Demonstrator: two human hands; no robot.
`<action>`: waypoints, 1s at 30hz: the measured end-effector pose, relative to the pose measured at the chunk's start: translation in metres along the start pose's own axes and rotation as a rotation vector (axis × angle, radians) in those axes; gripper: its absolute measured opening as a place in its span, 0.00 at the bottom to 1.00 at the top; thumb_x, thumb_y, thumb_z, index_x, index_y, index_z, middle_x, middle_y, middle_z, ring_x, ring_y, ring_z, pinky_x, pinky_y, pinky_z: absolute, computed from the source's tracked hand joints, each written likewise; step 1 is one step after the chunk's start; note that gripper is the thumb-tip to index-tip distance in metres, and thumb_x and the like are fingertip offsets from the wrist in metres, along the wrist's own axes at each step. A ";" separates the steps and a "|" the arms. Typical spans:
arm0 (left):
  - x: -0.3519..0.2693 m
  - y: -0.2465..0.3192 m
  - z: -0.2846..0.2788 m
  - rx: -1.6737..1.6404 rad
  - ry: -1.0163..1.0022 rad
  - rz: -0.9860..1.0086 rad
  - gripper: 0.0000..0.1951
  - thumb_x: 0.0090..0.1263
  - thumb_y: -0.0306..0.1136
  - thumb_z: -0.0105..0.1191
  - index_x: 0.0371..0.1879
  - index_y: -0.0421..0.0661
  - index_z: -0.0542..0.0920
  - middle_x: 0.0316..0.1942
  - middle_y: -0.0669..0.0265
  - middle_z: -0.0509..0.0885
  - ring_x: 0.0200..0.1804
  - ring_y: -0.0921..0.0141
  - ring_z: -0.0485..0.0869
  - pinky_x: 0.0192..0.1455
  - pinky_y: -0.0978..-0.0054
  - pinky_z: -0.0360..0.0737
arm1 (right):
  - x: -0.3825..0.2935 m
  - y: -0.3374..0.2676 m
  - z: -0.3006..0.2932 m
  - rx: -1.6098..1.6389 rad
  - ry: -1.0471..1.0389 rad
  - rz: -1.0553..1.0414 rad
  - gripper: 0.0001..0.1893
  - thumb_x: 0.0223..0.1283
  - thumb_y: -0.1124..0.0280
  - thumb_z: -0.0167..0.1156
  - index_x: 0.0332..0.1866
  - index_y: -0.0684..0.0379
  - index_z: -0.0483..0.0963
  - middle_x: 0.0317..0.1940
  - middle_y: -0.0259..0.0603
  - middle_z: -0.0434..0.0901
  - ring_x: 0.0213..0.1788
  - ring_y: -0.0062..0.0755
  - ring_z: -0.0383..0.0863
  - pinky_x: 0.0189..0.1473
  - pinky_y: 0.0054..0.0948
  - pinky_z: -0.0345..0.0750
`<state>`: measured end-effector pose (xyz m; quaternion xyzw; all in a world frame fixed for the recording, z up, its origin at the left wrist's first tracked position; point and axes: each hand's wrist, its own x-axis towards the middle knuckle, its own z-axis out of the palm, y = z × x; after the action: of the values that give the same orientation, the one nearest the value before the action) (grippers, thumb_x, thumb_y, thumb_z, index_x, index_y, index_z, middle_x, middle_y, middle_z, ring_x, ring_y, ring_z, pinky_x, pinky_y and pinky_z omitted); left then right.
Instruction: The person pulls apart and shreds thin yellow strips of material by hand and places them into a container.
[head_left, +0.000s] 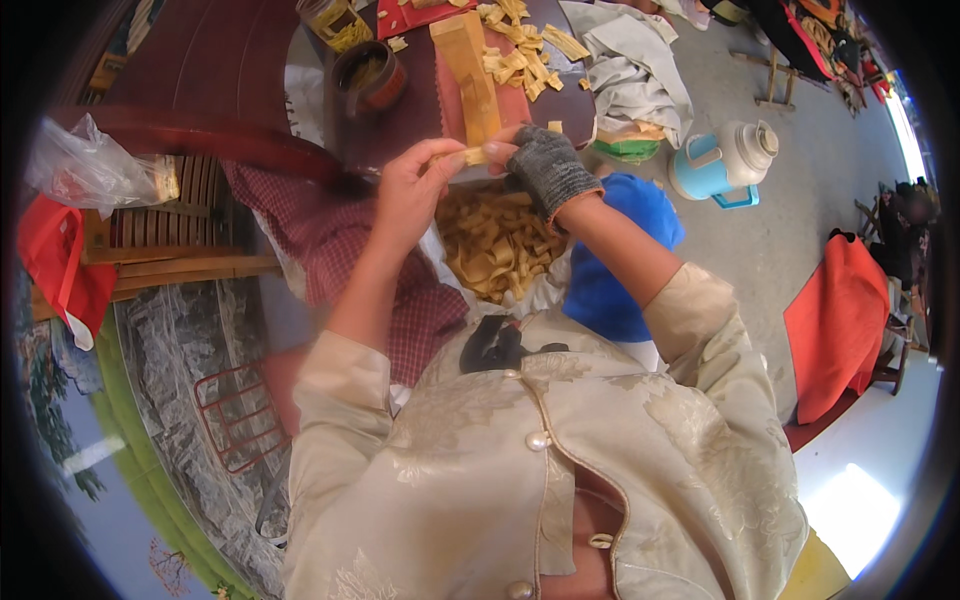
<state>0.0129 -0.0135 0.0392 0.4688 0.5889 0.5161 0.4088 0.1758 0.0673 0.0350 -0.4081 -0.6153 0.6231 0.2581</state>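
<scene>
Between the fingertips of both hands is a small pale-yellow strip (474, 156). My bare left hand (420, 180) pinches its left end, while my right hand (536, 157), in a grey knitted fingerless glove, holds the right end. Just beyond them a long wooden block (469, 75) lies on a red cloth (514, 105) on the dark red table (574, 124). More yellow strips (525, 64) are piled beside the block. Below my hands, a lined container of curled yellowish pieces (502, 247) stands close to my lap.
A brown pot (369, 75) and a glass jar (335, 22) stand at the table's left. Grey cloth (630, 67) lies to the right, near a blue and white thermos flask (724, 161) on the floor. Blue fabric (622, 255) is under my right forearm; a wooden chair (180, 225) stands left.
</scene>
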 end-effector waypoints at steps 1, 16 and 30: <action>0.004 -0.002 0.000 0.022 0.019 -0.003 0.08 0.63 0.31 0.55 0.37 0.41 0.80 0.23 0.75 0.75 0.24 0.83 0.69 0.26 0.87 0.66 | 0.002 -0.001 0.000 0.000 -0.001 0.031 0.12 0.54 0.64 0.57 0.35 0.63 0.78 0.23 0.37 0.79 0.28 0.26 0.77 0.38 0.25 0.73; 0.047 -0.027 0.006 -0.088 0.107 -0.182 0.07 0.60 0.30 0.56 0.34 0.42 0.82 0.22 0.75 0.77 0.22 0.83 0.70 0.24 0.86 0.67 | 0.039 -0.005 0.001 -0.121 0.070 0.077 0.06 0.55 0.69 0.54 0.31 0.60 0.76 0.23 0.41 0.79 0.27 0.27 0.79 0.32 0.24 0.74; 0.032 -0.041 0.009 -0.095 0.132 -0.308 0.08 0.64 0.32 0.52 0.36 0.40 0.77 0.25 0.70 0.76 0.23 0.79 0.70 0.24 0.82 0.68 | 0.035 0.033 -0.009 -0.489 0.091 -0.063 0.07 0.53 0.67 0.55 0.28 0.58 0.77 0.21 0.40 0.80 0.27 0.30 0.80 0.32 0.27 0.75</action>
<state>0.0090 0.0186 -0.0028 0.3185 0.6542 0.5042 0.4652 0.1704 0.0981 -0.0030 -0.4666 -0.7479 0.4284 0.1986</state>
